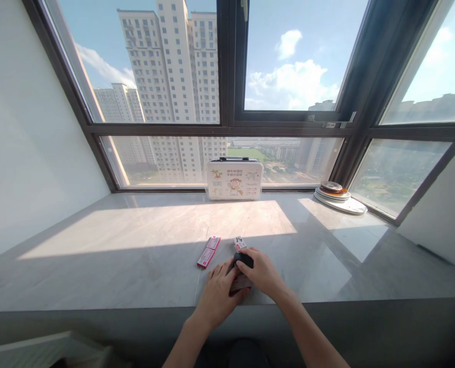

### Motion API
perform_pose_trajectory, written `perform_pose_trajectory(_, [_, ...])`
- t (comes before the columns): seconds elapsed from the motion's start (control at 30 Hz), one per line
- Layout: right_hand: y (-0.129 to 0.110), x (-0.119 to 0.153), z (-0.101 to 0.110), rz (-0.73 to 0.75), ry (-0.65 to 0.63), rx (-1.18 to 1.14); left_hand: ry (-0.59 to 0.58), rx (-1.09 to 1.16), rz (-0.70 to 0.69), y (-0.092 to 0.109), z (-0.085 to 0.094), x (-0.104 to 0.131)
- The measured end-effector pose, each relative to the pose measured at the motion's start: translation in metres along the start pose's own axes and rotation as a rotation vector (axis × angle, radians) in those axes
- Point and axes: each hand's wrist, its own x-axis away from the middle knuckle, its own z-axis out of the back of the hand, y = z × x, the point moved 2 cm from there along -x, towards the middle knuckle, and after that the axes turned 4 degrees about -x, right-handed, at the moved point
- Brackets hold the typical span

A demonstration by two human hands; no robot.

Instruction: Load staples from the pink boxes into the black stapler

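My right hand (264, 271) is closed around a black rounded object (245, 260), thumb and fingers on either side of it. Just below that lies a dark brownish flat piece (241, 282), which my left hand (219, 291) grips from the left, its thumb along the near edge. The hands are close together near the front of the sill, and they hide much of both objects, so their exact kind does not show. Beyond my right fingers is a small white box with red print (239, 242). Two red-and-white small boxes (209, 251) lie end to end to the left.
A marbled stone sill (116, 276) spreads out before me, with a front edge close to my wrists. Against the window stands a white case with cartoon prints (235, 180) and a black handle. Stacked plates and lids (337, 197) sit in the right corner.
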Motion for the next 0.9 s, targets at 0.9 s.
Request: perform_pose_trajectory(0.9, [0.046,0.035,-0.016,-0.368,-0.018,-0.1,-0.026,0.162,0.076,-0.038,0.015,0.0])
